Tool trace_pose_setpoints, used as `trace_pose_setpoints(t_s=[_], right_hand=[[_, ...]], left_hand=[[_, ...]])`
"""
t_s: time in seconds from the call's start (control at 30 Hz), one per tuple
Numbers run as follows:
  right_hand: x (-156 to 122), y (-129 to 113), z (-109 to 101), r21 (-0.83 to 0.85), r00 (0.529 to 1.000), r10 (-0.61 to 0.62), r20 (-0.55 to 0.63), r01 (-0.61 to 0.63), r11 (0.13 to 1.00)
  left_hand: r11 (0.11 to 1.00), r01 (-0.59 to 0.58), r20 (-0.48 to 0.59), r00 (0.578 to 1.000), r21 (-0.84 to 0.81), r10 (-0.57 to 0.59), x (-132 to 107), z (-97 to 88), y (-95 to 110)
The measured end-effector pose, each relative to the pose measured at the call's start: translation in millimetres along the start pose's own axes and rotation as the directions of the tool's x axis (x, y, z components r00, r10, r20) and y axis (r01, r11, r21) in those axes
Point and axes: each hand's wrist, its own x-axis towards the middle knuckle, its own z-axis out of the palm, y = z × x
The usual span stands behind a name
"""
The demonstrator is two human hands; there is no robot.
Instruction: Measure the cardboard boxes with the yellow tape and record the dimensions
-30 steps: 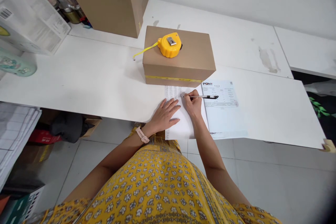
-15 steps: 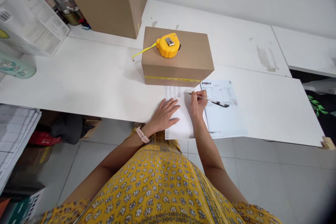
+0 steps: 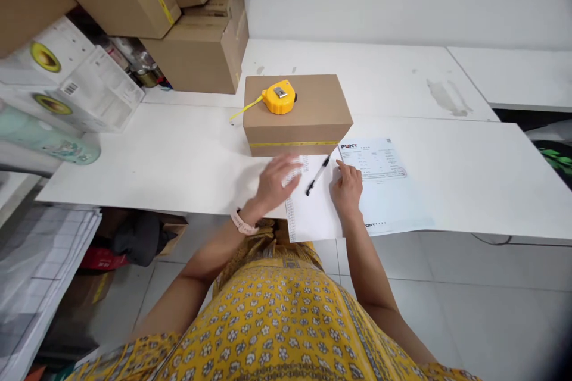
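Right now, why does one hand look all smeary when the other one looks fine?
Head view: the left hand is smeared by motion blur, while the right hand, the pen and the tape measure are sharp. Head view: the light is soft, with only a faint shadow left of the cardboard box. The wide lens bends the table edges and darkens the bottom right corner.

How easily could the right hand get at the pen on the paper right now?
Probably yes: the pen lies loose on the white sheet, just beside the open right hand, with nothing between them. The left hand is on the pen's far side.
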Motion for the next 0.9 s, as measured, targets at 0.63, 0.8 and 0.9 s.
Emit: trace_pose_setpoints(t_s=[0.63, 0.8, 0.9], right_hand=[[1, -21, -15, 0.308, 0.956, 0.147, -0.252, -0.065, 0.949], [4, -84, -59, 0.78, 0.973, 0.172, 0.156, -0.228, 0.583], [15, -109, -76, 0.846, 0.893, 0.004, 0.449, -0.427, 0.319]], left_hand=[[0.846, 0.13, 0.037, 0.991, -0.517, -0.13, 90, -72.0, -1], [0.756, 0.13, 0.225, 0.974, -0.641, 0.024, 44, -63.9, 19], [0.751, 0.178, 0.266, 0.964, -0.636, -0.003, 35, -60.4, 21]])
